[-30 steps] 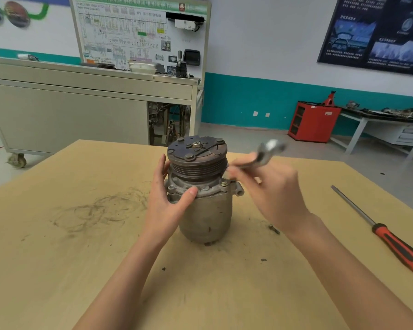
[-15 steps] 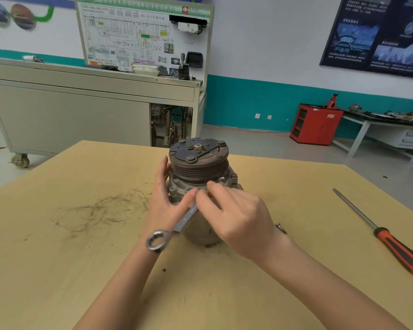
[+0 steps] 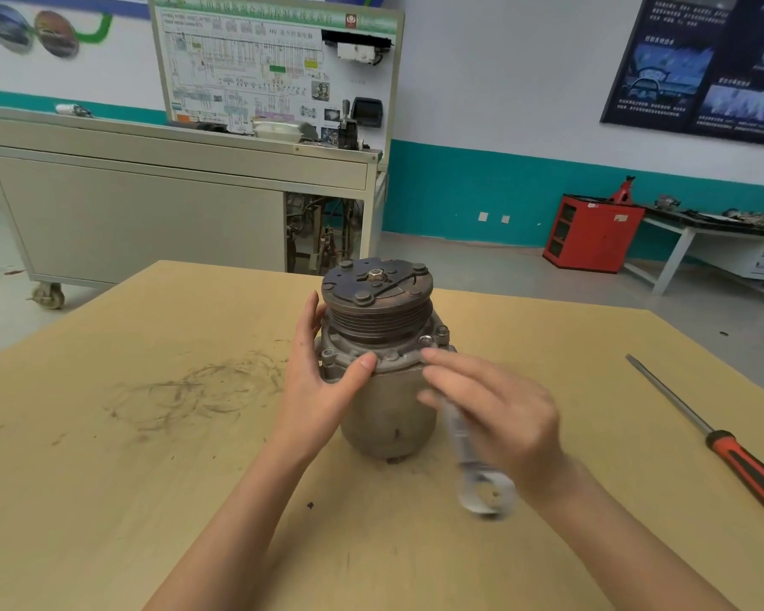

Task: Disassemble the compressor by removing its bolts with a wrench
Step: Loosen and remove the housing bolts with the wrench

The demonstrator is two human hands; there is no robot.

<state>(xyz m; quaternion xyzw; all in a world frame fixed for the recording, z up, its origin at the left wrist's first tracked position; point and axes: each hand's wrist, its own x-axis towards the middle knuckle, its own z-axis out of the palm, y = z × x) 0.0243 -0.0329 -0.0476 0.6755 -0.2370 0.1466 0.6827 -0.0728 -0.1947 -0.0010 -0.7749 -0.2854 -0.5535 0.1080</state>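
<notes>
— What are the hands doing?
— The left hand [image 3: 323, 385] wraps the compressor [image 3: 384, 416] at its flange, thumb in front, likely to stop it turning. The right hand [image 3: 499, 412] grips the wrench [image 3: 468, 456], blurred, fingertips by a flange bolt [image 3: 425, 341].
— And the compressor?
— Upright in the middle of the table [image 3: 151, 500]. A screwdriver [image 3: 724, 443] lies well apart on the right.

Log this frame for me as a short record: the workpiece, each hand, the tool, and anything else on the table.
compressor: upright on the table, pulley up
left hand: grips its flange from the left
right hand: holds the wrench, blurred, fingertips near flange bolts
wrench: ring end toward camera; other end hidden by hand
screwdriver: lying on table at right, untouched
</notes>
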